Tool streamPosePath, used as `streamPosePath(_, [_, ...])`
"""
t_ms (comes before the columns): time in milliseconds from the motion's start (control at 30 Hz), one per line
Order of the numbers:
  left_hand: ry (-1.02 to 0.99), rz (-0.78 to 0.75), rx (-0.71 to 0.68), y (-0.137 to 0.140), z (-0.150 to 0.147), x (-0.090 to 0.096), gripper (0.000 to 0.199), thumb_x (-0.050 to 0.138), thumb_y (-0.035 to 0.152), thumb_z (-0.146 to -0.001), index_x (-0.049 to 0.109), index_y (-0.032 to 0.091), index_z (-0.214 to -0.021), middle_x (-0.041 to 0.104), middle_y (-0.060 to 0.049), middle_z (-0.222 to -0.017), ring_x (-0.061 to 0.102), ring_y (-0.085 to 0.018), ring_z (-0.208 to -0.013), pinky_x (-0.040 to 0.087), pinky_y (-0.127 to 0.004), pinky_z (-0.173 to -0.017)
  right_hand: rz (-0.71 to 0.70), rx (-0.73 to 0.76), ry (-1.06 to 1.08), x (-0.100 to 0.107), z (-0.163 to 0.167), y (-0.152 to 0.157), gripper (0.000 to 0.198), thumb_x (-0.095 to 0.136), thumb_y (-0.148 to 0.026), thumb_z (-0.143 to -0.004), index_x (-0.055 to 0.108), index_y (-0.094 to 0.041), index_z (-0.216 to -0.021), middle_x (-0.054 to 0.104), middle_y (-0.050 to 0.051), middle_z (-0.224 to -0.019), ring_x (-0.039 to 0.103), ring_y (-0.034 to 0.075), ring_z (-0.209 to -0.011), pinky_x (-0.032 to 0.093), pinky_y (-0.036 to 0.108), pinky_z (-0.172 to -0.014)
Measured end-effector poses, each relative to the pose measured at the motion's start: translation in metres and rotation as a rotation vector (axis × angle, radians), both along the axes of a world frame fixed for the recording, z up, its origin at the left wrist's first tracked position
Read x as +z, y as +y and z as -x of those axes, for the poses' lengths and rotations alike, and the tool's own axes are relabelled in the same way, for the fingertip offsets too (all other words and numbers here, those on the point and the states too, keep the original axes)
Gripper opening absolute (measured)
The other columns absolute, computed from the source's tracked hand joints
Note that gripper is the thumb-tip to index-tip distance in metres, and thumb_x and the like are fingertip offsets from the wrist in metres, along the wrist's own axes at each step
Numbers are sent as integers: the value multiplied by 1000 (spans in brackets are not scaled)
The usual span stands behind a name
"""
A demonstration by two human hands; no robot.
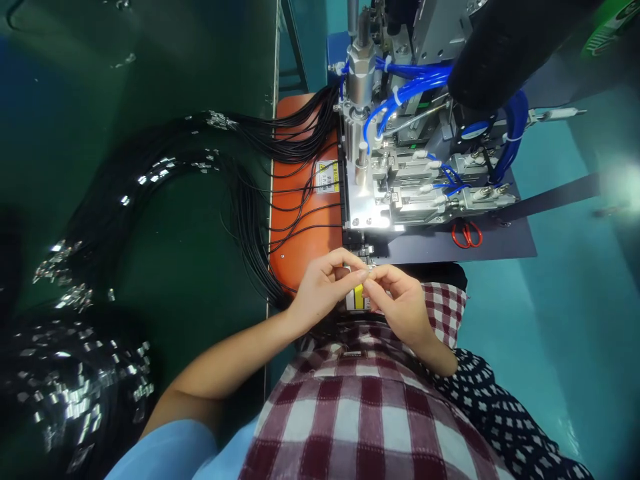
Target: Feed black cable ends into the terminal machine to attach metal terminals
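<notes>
My left hand (325, 283) and my right hand (397, 297) meet fingertip to fingertip in front of my apron, just below the machine's front edge. Both are closed in a pinch. A tiny pale or shiny bit shows where the fingertips join, too small to make out. Close above the fingers sits a small metal fixture (367, 252) at the machine's near corner. Left of my left hand, a bundle of thin black cables (250, 240) hangs over the orange board (295, 267). Behind the hands, a yellow and white label (358, 298) is partly covered.
The machine (380, 193) carries metal cylinders and blue air hoses (415, 83). Red-handled scissors (467, 235) lie on its dark base plate (505, 247). On the green table (190, 247), more black cables (125, 160) with silvery ends curve toward a large coiled pile (70, 387).
</notes>
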State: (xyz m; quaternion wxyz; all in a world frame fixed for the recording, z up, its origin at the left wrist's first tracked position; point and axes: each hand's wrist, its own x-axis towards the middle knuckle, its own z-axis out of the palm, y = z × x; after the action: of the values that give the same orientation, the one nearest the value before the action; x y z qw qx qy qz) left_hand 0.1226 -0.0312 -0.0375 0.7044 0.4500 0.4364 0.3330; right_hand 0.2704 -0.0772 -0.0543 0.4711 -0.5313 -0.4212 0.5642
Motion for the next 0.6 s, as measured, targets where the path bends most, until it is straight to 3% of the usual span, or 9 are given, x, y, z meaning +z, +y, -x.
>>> streamPosePath(267, [-93,169,27,-1,-1,-5,19,74,29,-77,64,14,-72,45,6,-54,32,-4,-47,21,-21,-46,-125,-8,-199,-8,1,0,13,63,-25,-88,62,-19,-76,61,-1,-66,52,10,-55,44,24,-53])
streamPosePath(400, [-64,202,78,-1,-4,-7,24,77,32,-72,62,14,-69,45,7,-49,30,-4,-45,21,-19,-44,-133,-4,-262,-16,0,-1,12,62,-25,-89,64,-19,-78,64,-1,-70,55,11,-60,46,25,-58])
streamPosePath(600, [12,169,102,-1,-3,-5,21,76,29,-71,62,13,-70,50,7,-56,33,-2,-45,29,-17,-44,-71,-38,-212,-10,-12,1,9,68,-27,-84,70,-19,-89,68,1,-79,57,12,-63,49,26,-60])
